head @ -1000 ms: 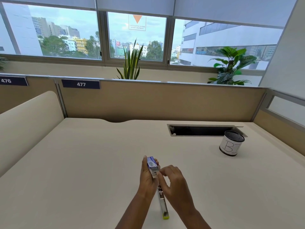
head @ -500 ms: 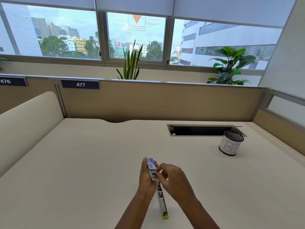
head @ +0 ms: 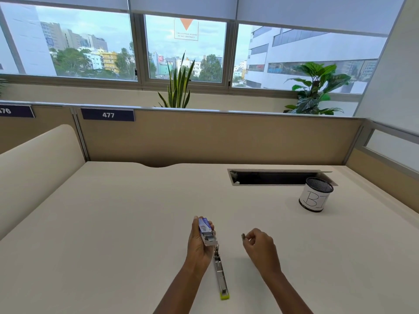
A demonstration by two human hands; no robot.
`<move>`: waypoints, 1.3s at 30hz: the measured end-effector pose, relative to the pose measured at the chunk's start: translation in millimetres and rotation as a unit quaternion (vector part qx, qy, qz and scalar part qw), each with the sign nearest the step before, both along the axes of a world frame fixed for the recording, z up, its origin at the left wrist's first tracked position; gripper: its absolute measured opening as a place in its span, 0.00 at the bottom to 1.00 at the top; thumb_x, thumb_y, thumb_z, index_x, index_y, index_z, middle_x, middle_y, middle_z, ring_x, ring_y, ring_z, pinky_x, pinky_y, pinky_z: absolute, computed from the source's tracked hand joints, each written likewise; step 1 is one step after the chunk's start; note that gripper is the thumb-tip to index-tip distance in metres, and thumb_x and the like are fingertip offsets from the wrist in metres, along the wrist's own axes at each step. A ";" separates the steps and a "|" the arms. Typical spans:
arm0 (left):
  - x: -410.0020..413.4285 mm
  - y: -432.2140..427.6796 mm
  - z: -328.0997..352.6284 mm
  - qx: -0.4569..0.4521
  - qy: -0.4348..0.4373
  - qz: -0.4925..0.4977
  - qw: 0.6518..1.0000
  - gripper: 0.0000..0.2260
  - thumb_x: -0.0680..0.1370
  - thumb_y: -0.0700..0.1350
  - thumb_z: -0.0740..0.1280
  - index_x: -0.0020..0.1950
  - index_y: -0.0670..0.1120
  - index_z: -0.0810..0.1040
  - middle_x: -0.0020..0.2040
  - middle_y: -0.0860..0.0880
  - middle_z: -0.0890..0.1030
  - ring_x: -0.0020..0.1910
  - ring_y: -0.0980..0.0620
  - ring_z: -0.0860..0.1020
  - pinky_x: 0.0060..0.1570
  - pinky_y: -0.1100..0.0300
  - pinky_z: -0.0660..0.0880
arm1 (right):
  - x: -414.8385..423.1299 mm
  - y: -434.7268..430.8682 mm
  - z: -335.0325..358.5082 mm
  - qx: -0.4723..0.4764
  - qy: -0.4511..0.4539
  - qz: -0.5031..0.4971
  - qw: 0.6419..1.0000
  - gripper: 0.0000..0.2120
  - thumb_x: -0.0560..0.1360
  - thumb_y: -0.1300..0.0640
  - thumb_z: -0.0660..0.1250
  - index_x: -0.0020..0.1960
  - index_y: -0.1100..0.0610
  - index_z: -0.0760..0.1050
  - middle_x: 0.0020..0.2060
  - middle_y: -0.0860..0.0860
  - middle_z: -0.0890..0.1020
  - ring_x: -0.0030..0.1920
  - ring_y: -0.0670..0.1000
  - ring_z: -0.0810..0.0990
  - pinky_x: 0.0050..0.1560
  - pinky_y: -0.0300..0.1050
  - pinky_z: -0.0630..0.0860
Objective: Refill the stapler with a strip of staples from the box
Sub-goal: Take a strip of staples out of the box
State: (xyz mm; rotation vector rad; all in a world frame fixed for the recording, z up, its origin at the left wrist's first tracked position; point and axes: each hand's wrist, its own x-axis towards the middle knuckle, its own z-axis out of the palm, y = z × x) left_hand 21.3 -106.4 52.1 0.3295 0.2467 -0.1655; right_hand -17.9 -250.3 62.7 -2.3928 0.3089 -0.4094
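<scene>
Pinched between the thumb and forefinger of the right hand [head: 260,244] was a short grey strip of staples [head: 243,236], with the other fingers curled loosely into the palm. That hand hung just above the desk [head: 113,223], to the right of the stapler [head: 220,271] and apart from it. The left hand [head: 199,242] was wrapped around a small blue and white box [head: 205,230], thumb along one side and fingers behind, with its inner tray slid partway out toward the stapler so that grey staples showed at the open end. The box was held tilted, directly beyond the far end of the stapler and slightly left of it. The stapler lay opened out flat on the desk between the two forearms, its metal channel facing up and its yellow-green tip nearest the person. Well beyond the stapler and to its right stood a mesh cup [head: 316,197] wrapped in white paper with handwritten letters, just in front of a dark cable slot [head: 272,177] cut into the desk.
</scene>
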 end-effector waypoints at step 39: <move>-6.9 -0.2 -6.3 0.033 0.072 -0.048 0.996 0.13 0.78 0.52 0.62 0.45 0.43 0.75 0.28 0.47 0.78 0.25 0.55 0.78 0.27 0.66 0.77 | -29.7 66.6 18.4 0.042 -0.156 0.181 0.970 0.18 0.71 0.46 0.54 0.46 0.54 0.79 0.41 0.44 0.74 0.42 0.41 0.76 0.41 0.21 0.69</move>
